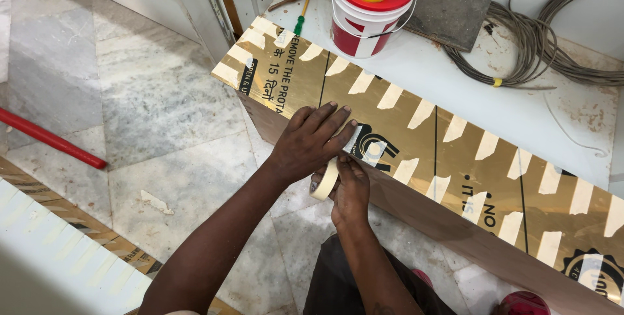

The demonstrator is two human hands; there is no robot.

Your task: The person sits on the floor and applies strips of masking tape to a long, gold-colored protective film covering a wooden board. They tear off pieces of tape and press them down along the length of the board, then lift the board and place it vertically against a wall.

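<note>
I see the left hand [311, 141] flat, fingers spread, pressing on the gold-filmed panel [416, 139] at its near edge, not gripping anything. Right hand [350, 191] sits just below, closed around a roll of cream masking tape [325, 180], which touches the panel's near edge under the left fingertips. Short tape strips [390, 96] run along both long edges of the panel. Behind its far edge, on the white ledge [455, 74]: red-and-white bucket [365, 19], coiled grey cable [552, 35]. Red pipe [49, 138] on the marble floor [162, 113].
</note>
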